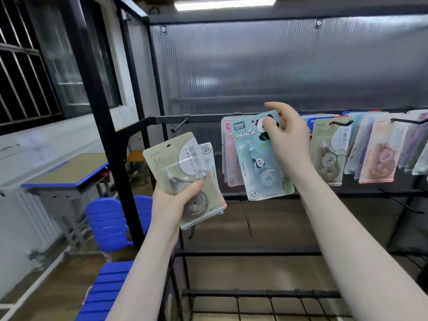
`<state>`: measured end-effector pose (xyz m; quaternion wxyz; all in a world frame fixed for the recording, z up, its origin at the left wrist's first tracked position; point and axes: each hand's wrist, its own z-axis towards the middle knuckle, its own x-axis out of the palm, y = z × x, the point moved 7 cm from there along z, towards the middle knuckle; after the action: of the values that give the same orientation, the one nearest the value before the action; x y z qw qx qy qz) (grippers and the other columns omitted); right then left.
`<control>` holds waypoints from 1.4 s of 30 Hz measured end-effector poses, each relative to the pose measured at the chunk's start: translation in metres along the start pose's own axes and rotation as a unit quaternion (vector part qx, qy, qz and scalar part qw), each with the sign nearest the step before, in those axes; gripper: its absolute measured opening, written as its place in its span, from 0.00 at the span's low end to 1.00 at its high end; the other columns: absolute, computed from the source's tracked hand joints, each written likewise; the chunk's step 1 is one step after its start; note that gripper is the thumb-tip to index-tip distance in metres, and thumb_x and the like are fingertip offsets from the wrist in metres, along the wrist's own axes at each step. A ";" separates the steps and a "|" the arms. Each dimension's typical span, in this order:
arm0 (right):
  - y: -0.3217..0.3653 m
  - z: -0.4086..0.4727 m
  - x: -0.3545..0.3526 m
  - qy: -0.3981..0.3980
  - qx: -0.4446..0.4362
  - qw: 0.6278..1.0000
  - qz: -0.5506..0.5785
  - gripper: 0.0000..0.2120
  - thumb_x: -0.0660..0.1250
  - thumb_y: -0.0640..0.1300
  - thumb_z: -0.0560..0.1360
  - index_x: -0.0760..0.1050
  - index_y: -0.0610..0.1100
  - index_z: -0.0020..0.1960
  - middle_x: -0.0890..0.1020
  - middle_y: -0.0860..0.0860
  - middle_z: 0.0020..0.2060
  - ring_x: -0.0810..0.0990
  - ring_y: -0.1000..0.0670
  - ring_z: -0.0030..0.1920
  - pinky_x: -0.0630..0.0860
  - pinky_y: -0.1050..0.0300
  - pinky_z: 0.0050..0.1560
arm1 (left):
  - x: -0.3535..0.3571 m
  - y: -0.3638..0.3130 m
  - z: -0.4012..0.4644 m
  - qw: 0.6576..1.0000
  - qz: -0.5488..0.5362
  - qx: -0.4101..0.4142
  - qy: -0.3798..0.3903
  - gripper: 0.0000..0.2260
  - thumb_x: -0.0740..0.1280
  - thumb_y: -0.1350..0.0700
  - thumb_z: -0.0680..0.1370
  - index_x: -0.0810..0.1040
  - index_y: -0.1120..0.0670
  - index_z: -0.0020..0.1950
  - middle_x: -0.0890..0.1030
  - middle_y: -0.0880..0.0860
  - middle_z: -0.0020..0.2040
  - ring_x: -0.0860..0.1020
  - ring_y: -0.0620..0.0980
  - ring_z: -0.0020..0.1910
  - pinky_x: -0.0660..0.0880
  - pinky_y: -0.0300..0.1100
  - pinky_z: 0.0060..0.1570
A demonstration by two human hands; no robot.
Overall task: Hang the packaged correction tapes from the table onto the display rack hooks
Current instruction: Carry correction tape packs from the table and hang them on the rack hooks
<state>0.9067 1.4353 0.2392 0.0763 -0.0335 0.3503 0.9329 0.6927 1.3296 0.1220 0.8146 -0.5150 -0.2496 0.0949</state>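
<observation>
Blue panda pack in right hand pinching grip, seemingly hooked, left hand clutching packs

The pack in my left hand — the beige packet — is matt card under glossy clear plastic. The panda packet at two o'clock from it shines the same way. The rack bar is matt black metal; the back panel — ribbed, translucent plastic.
</observation>
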 end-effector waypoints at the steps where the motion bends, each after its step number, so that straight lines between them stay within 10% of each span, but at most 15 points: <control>1: 0.003 -0.001 0.001 0.007 -0.019 1.000 -0.017 0.15 0.61 0.36 0.77 0.75 0.44 0.62 0.75 0.63 0.42 0.72 0.72 0.37 0.65 0.77 0.36 | -0.001 0.002 0.000 1.000 0.000 -0.001 -0.003 0.24 0.75 0.60 0.64 0.78 0.55 0.60 0.84 0.53 0.54 0.83 0.53 0.54 0.79 0.48 0.51; 6: 0.000 0.002 0.015 0.035 -0.048 0.998 -0.029 0.14 0.62 0.35 0.76 0.80 0.44 0.58 0.82 0.56 0.51 0.77 0.62 0.51 0.72 0.71 0.53 | -0.006 0.007 -0.001 1.000 -0.006 -0.001 -0.010 0.24 0.74 0.60 0.64 0.78 0.56 0.59 0.84 0.54 0.54 0.83 0.53 0.53 0.81 0.45 0.48; 16: -0.044 0.028 0.043 0.043 0.015 0.989 -0.138 0.09 0.63 0.39 0.77 0.81 0.47 0.50 0.81 0.51 0.50 0.76 0.53 0.51 0.62 0.74 0.39 | -0.011 0.006 -0.007 1.000 -0.001 -0.010 0.008 0.25 0.78 0.64 0.62 0.78 0.55 0.56 0.85 0.53 0.51 0.83 0.51 0.50 0.80 0.42 0.44; 22: -0.035 0.015 0.033 -0.022 -0.053 0.974 -0.220 0.08 0.67 0.42 0.75 0.80 0.44 0.53 0.74 0.45 0.53 0.71 0.47 0.55 0.60 0.64 0.49 | -0.019 0.002 -0.007 0.999 -0.012 -0.017 0.043 0.20 0.72 0.62 0.64 0.78 0.57 0.56 0.85 0.53 0.48 0.84 0.50 0.47 0.79 0.39 0.40; 27: -0.014 -0.030 0.023 -0.048 -0.139 0.980 -0.131 0.11 0.63 0.44 0.76 0.80 0.40 0.51 0.81 0.47 0.47 0.76 0.49 0.48 0.64 0.73 0.47 | -0.013 0.007 -0.007 0.997 -0.015 -0.024 0.070 0.25 0.75 0.60 0.61 0.77 0.58 0.57 0.85 0.54 0.49 0.84 0.51 0.48 0.79 0.41 0.41; 34: -0.031 -0.075 0.072 0.267 0.102 0.952 0.107 0.05 0.66 0.43 0.77 0.80 0.46 0.44 0.79 0.57 0.34 0.75 0.57 0.36 0.74 0.58 0.40 | 0.001 0.024 -0.008 0.994 -0.028 -0.050 0.092 0.18 0.70 0.63 0.65 0.79 0.57 0.54 0.86 0.53 0.47 0.84 0.49 0.46 0.79 0.40 0.40; 42: -0.040 -0.061 0.045 0.078 0.181 0.947 0.255 0.07 0.63 0.36 0.78 0.79 0.44 0.46 0.84 0.53 0.37 0.82 0.53 0.39 0.80 0.55 0.40 | -0.018 0.047 -0.014 0.992 -0.068 -0.090 0.057 0.23 0.74 0.62 0.62 0.78 0.58 0.57 0.85 0.55 0.50 0.84 0.52 0.48 0.80 0.42 0.42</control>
<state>0.8699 1.4300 0.1622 -0.1867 -0.0018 0.5154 0.8364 0.6890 1.3321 0.0694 0.7823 -0.5726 -0.2448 -0.0131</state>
